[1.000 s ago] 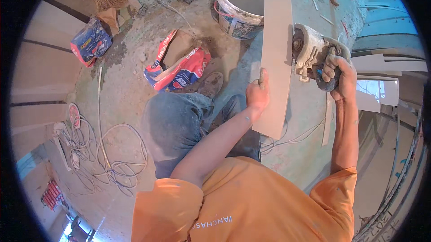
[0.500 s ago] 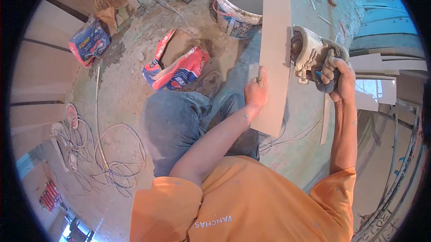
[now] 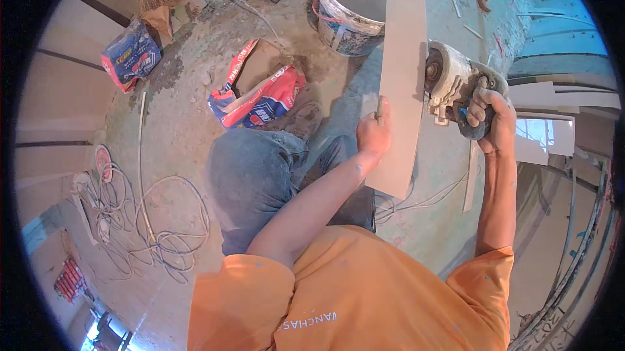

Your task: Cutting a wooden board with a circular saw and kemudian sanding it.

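My left hand (image 3: 374, 132) grips the near left edge of a long beige strip (image 3: 402, 78), perhaps tile or board. A finger or thumb lies along its face, and the other fingers are partly hidden. The strip stretches away from me, its near end close to my knees. On its right side, my right hand (image 3: 488, 113) is wrapped around the handle of a dusty handheld power cutter (image 3: 456, 84). The cutter's round front part sits right against the strip's right edge. I cannot tell whether its blade touches the strip.
A mortar-smeared bucket (image 3: 348, 26) stands behind the strip. An opened red and blue bag (image 3: 260, 100) lies ahead of my knees, with another bag (image 3: 132, 55) farther left. Coiled cables and hose (image 3: 172, 221) spread at left. Pale panels (image 3: 547, 136) stand at right.
The whole view has shifted slightly. Both hands keep their hold, and the strip and cutter stay in nearly the same position beside each other.
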Demonstrator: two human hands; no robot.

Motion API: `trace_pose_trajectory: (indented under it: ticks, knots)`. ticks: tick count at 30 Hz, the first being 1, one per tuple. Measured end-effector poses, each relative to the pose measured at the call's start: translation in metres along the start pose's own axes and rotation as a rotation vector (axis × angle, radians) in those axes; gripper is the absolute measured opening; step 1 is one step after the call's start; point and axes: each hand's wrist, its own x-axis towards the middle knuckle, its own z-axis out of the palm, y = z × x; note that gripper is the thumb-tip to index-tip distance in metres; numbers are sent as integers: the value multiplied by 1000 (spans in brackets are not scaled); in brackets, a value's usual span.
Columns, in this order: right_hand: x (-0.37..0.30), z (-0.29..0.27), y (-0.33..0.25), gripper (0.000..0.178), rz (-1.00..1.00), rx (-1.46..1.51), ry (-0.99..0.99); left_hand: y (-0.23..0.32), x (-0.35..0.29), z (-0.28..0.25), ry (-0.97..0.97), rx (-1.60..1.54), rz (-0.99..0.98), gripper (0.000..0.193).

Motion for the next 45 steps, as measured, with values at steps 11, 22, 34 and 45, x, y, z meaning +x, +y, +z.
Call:
trace_pose_trajectory:
  ticks: [11,22,34,45]
  knots:
    - [0,1,7,7,-15,-23,3,-6,3,4,23,-7,16,83]
    - [-5,-7,7,8,12,24,-38,-7,6,5,-11,-10,-26,78]
    - [-16,4,5,9,-17,-22,-22,-14,6,8,36,-45,34,75]
    - [-19,0,11,17,-20,37,-45,-7,3,4,0,-17,-6,82]
